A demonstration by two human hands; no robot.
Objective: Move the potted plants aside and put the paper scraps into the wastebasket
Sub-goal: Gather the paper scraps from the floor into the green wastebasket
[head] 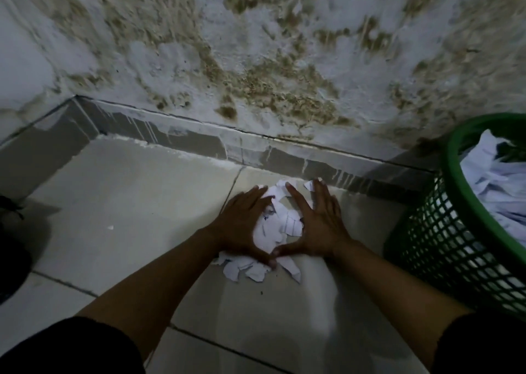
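Floor tiles [119,202], paper scraps [277,228] with unreadable scribbles

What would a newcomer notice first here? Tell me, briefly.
Two hands, the left hand and right hand, lie spread on a heap of torn paper scraps on the tiled floor near the wall's foot. To the right stands a green wastebasket already holding white paper. Behind, the wall is blotched with brownish stains.
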